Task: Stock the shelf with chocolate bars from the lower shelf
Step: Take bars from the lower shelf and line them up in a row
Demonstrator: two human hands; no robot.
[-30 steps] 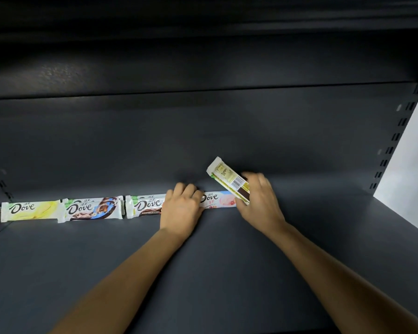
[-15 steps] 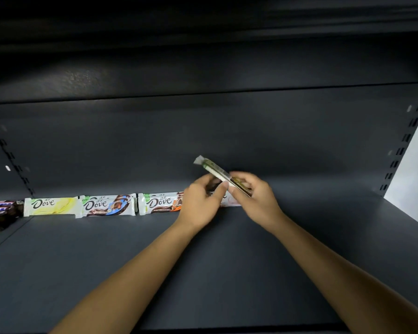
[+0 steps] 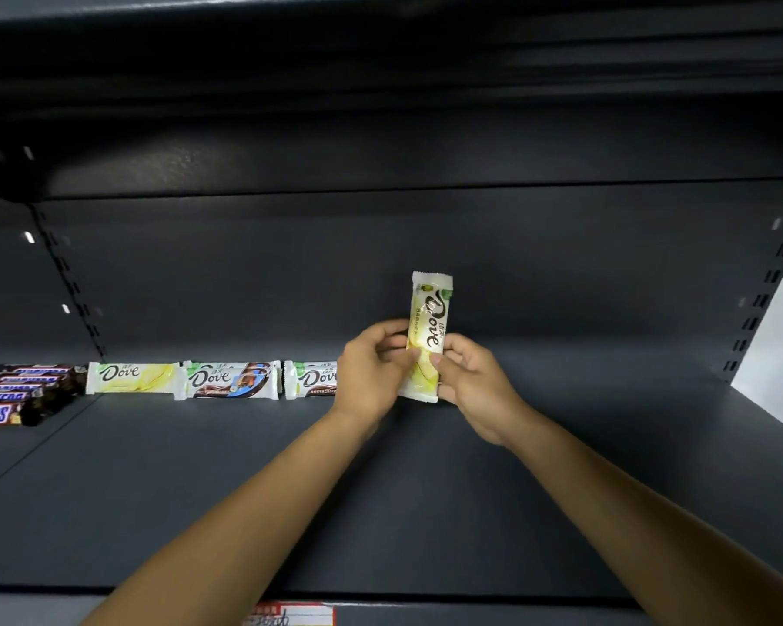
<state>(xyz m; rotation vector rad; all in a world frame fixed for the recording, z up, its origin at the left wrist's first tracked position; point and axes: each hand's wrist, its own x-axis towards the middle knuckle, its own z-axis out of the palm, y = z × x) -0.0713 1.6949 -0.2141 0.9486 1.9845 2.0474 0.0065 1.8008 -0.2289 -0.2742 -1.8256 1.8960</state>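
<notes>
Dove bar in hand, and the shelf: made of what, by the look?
The Dove bar looks wrapped in glossy plastic film: sheen, crimped top seal. The shelf looks like matte dark-grey painted metal, judging by the slotted upright; coating type unclear.

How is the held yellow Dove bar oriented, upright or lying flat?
Upright. The yellow Dove bar points its long side up, pinched low between left hand and right hand.

you're working on a matt dark-grey metal shelf point(image 3: 426, 512) (faint sheen along its back panel); the upright dove bar point(image 3: 429, 327) wears glossy plastic film, like the snickers bars point(image 3: 14, 395).
</notes>
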